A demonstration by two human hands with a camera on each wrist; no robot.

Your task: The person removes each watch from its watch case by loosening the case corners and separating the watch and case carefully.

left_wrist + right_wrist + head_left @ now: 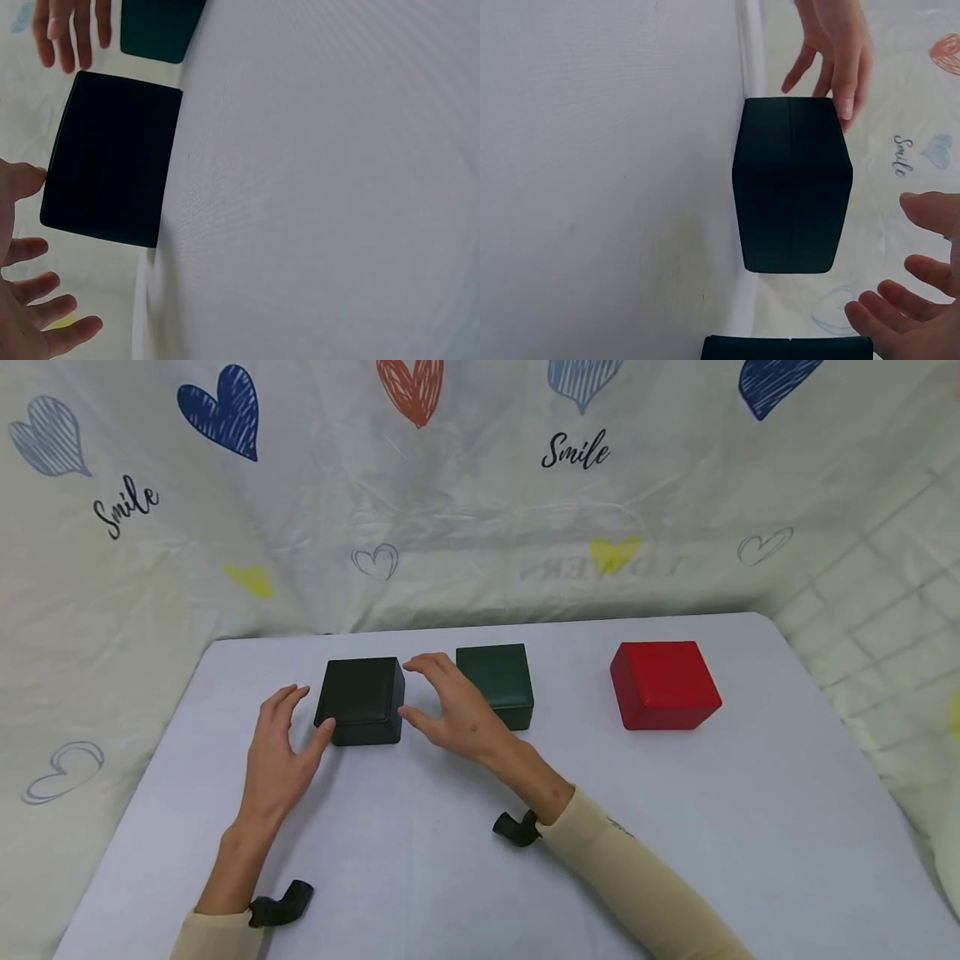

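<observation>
A closed black box (360,692) with a padded-looking lid lies on the white table between my two hands. At its left side is my left hand (279,764), fingers spread and loosely bent, the thumb tip right at the box's near left corner. My right hand (468,714) stands at the other side, thumb and fingers spread apart toward the box's right side, the palm facing it. Behind the right hand, a dark green box (501,670) is partly hidden. In the left wrist view, the left fingers (46,289) point past the black box (112,161) with nothing held.
Farther right on the table sits a red box (667,681). A pale cloth (465,510) printed with hearts and "Smile" hangs behind the table's back edge. Black wrist-worn pieces (283,906) stick out from both sleeves close over the tabletop (420,877).
</observation>
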